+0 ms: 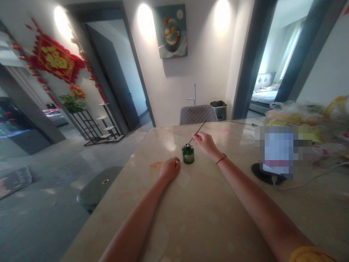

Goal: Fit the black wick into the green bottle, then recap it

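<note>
A stool can be seen low down, to the left of both hands, past the edge of the bench. The left hand is rested on the bench with its fingers curled in. It cannot be told if anything is held under them. Just to the right of that hand, a green bottle is stood upright on the bench. It is set between the two hands, a bit nearer to the left one, and it cannot be told if it is touched by those fingers.

A thin stick is held on a slant. Its low end is put at the bottle's mouth, and its top is tipped up, to the right and away from the body. How deep it is dipped cannot be told. The stick is pinched part way along by the right hand, which is held just above and to the right of the bottle. Well to the right of that hand, a blurred screen is propped up.
</note>
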A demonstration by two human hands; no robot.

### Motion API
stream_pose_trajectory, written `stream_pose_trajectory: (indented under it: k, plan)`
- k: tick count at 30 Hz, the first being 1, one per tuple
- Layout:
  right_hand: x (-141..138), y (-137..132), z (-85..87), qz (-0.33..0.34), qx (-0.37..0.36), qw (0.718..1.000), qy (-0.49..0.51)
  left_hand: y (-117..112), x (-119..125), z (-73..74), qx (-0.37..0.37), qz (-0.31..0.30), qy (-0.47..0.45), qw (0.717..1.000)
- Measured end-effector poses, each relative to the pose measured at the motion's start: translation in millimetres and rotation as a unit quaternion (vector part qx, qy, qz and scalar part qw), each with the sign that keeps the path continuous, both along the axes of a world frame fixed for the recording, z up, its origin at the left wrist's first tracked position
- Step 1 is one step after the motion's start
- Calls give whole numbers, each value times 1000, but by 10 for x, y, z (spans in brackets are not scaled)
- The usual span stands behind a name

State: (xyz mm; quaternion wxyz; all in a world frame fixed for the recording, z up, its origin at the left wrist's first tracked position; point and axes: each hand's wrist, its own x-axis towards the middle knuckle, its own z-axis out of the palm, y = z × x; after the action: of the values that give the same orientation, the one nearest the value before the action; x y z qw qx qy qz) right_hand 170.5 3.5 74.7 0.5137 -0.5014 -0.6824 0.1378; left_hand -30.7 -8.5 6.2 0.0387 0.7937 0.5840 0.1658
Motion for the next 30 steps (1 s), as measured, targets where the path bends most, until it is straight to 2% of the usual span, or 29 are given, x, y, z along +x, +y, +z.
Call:
stream_pose_trajectory:
  k: [5,11,22,30]
  plan:
    - [-34,-67,43,-1,21,996,-89,21,-8,-29,14,-10,7,1000]
    - [-46,-48,30,14,21,990,-137,29,0,-39,17,-9,5,1000]
    - [-29,-35,21,17,10,993,-120,25,-4,-31,11,-8,3,1000]
    - [-55,35,-99,24,-35,994,-99,27,-11,-33,10,-11,4,1000]
